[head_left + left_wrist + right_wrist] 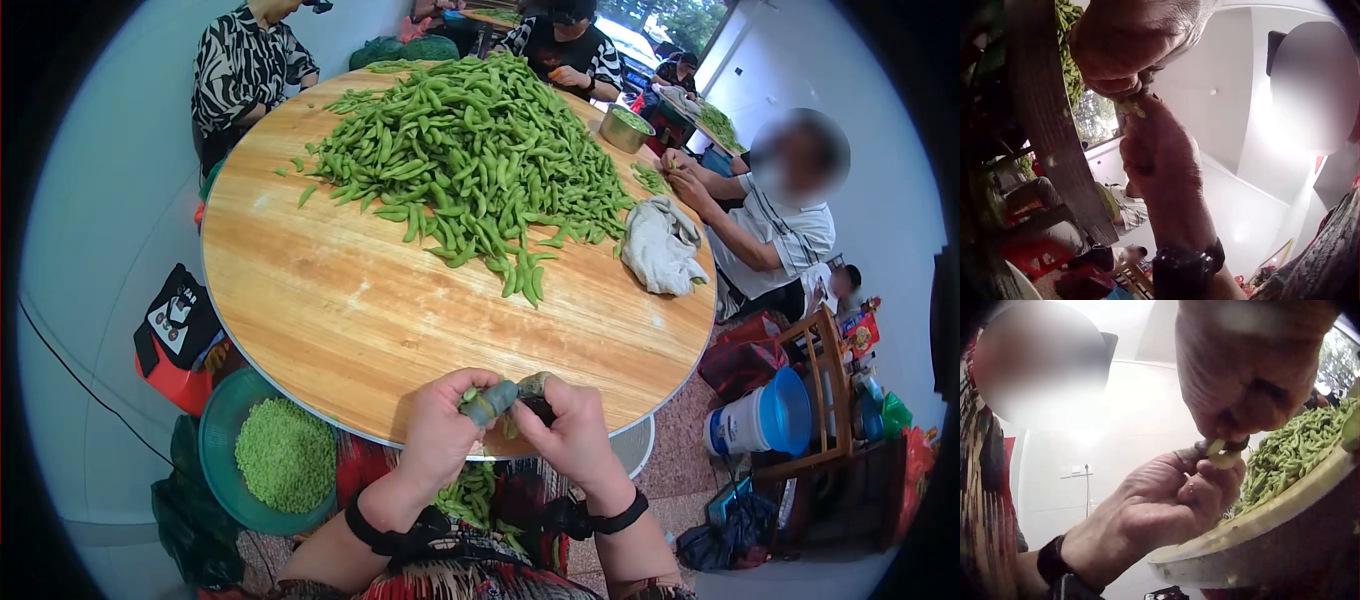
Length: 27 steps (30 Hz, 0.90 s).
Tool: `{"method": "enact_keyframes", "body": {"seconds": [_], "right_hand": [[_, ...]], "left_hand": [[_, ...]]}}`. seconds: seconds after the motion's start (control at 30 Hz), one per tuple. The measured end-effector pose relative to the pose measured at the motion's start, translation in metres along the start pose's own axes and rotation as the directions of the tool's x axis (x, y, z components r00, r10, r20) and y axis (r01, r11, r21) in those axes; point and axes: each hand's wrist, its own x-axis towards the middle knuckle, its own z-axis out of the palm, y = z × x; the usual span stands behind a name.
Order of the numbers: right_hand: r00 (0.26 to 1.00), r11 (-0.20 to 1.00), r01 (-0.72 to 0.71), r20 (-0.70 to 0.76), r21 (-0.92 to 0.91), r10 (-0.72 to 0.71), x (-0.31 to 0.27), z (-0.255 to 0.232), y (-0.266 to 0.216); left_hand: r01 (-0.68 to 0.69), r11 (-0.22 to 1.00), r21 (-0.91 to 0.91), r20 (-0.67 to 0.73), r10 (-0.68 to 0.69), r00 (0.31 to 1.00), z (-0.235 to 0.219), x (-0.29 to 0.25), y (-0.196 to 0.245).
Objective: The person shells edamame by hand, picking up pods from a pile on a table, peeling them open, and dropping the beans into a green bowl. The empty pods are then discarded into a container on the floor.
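Observation:
My two hands meet over the near edge of the round table, fingertips together. Dark green finger covers (490, 404) wrap the digits where they meet. Between the fingers of my left hand (440, 425) and my right hand (572, 430) is a small green soybean pod (1215, 449), pinched from both sides and mostly hidden by the fingers. In the right wrist view, pale green shows beside the left fingertips. A large heap of soybean pods (470, 150) covers the far half of the table. More pods (470, 492) lie in my lap, below the hands.
The wooden table (330, 310) carries a crumpled cloth (660, 245) and a metal bowl (626, 130) on its right side. At lower left stands a green basket (215, 440) of shelled beans (285, 452). Other people sit round the table. A white bucket (735, 430) stands at right.

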Motion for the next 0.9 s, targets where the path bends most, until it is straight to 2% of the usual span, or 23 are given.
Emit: {"method": "enact_keyframes", "body": {"seconds": [0.03,0.07,0.13,0.2,0.23,0.27,0.3,0.33,0.37,0.4,0.43,0.47,0.5,0.53,0.67,0.7,0.73,0.77,0.8,0.83,0.87,0.9], "right_hand": [[0.995,0.986,-0.085,0.058,0.142,0.078,0.002,0.0,0.0],[0.995,0.986,-0.088,0.058,0.14,0.08,0.006,-0.003,0.004],[0.946,0.953,-0.109,0.324,0.282,0.012,0.023,-0.014,0.021],[0.939,0.934,-0.321,0.183,0.155,0.292,0.062,-0.032,0.028],[0.983,0.984,-0.162,0.072,-0.069,0.167,0.085,-0.04,0.048],[1.0,0.953,-0.012,-0.006,-0.302,0.011,0.105,-0.044,0.072],[1.0,0.954,-0.012,-0.002,-0.299,0.012,0.116,-0.044,0.085],[0.997,0.881,0.044,0.083,-0.472,-0.005,0.123,-0.044,0.096],[0.986,0.773,0.114,0.165,-0.624,-0.012,0.129,-0.043,0.095],[0.987,0.774,0.116,0.159,-0.622,-0.02,0.13,-0.043,0.092],[0.969,0.772,0.16,0.246,-0.615,-0.005,0.127,-0.043,0.078],[0.944,0.772,0.205,0.331,-0.602,0.008,0.124,-0.04,0.067],[0.948,0.756,0.186,0.316,-0.628,0.029,0.122,-0.038,0.062],[0.953,0.759,0.187,0.303,-0.623,0.013,0.124,-0.037,0.065],[0.977,0.889,0.079,0.211,-0.45,0.021,0.119,-0.034,0.082],[0.983,0.926,0.057,0.184,-0.372,0.014,0.115,-0.032,0.076],[0.982,0.928,0.049,0.187,-0.368,0.022,0.106,-0.031,0.07],[0.946,0.979,-0.196,0.254,-0.057,0.204,0.094,-0.032,0.062],[0.867,0.867,-0.438,0.364,0.236,0.339,0.084,-0.036,0.044],[0.779,0.73,-0.593,0.471,0.339,0.414,0.073,-0.042,0.015],[0.771,0.72,-0.604,0.477,0.34,0.422,0.061,-0.036,0.019],[0.7,0.533,-0.698,0.614,0.478,0.366,0.05,-0.03,0.019]], "left_hand": [[0.002,1.0,-0.001,0.002,-0.002,1.0,-0.003,0.001,0.003],[0.006,1.0,-0.004,0.039,-0.006,0.999,-0.007,0.003,0.006],[0.016,1.0,-0.005,0.079,-0.015,0.997,-0.013,0.007,0.008],[0.061,0.989,-0.134,0.07,-0.052,0.996,-0.017,0.011,0.006],[0.061,0.989,-0.136,0.07,-0.052,0.996,-0.02,0.013,0.006],[0.082,0.985,-0.151,0.105,-0.066,0.992,-0.024,0.014,0.006],[0.104,0.981,-0.165,0.138,-0.082,0.987,-0.027,0.014,0.006],[0.106,0.981,-0.165,0.132,-0.085,0.988,-0.028,0.011,0.006],[0.172,0.985,-0.034,0.164,-0.164,0.973,-0.027,0.01,0.008],[0.226,0.969,0.103,0.186,-0.242,0.952,-0.027,0.01,0.011],[0.27,0.926,0.264,0.198,-0.326,0.924,-0.028,0.008,0.01],[0.26,0.925,0.275,0.193,-0.318,0.928,-0.028,0.006,0.009],[0.039,0.885,0.463,0.359,-0.228,0.905,-0.027,0.003,0.008],[-0.208,0.781,0.589,0.529,-0.178,0.83,-0.025,0.002,0.009],[-0.225,0.711,0.666,0.485,-0.184,0.855,-0.013,0.003,0.019],[-0.112,0.854,0.509,0.333,-0.075,0.94,-0.012,0.005,0.016],[-0.029,0.955,0.296,0.137,-0.012,0.991,-0.01,0.004,0.014],[-0.075,0.979,0.189,0.107,0.056,0.993,-0.01,0.005,0.014],[-0.064,0.98,0.186,0.102,0.046,0.994,-0.008,0.007,0.017],[0.025,1.0,-0.006,0.119,-0.024,0.993,-0.009,0.009,0.021],[0.117,0.974,-0.194,0.144,-0.09,0.985,-0.01,0.01,0.024],[0.221,0.924,-0.311,0.276,-0.135,0.952,-0.014,0.014,0.022]]}}
